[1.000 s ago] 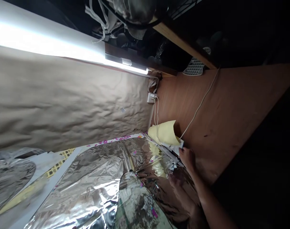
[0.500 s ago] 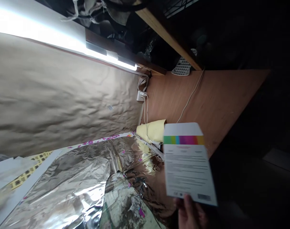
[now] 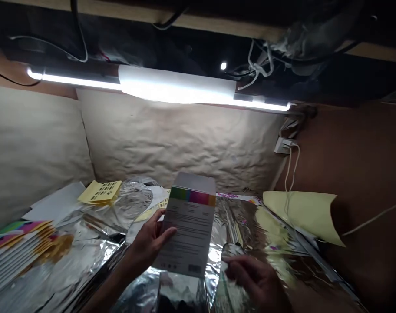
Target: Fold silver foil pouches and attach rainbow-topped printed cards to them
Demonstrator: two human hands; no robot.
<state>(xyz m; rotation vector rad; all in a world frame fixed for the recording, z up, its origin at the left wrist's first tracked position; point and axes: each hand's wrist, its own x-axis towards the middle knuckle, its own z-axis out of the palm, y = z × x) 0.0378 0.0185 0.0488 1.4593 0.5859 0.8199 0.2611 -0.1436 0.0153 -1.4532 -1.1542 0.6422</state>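
Observation:
My left hand [image 3: 150, 241] grips the left edge of a white printed card [image 3: 189, 226] with a rainbow stripe near its top, held upright above crinkled silver foil [image 3: 97, 261]. My right hand [image 3: 255, 278] hovers just right of the card's lower corner, blurred, with its fingers curled and pointing left. Something small and shiny shows at its fingertips, and I cannot make out what it is. The card's printed side faces me.
A stack of similar cards [image 3: 15, 252] lies at the far left. Yellow sheets [image 3: 100, 192] and a curled yellow sheet [image 3: 302, 211] rest by the paper-covered back wall. A strip light [image 3: 175, 89] glows overhead. A white cable [image 3: 291, 169] hangs from a socket on the brown right wall.
The view has swung from tilted sideways to level. The card went from my right hand over the bench's right side to my left hand at the centre.

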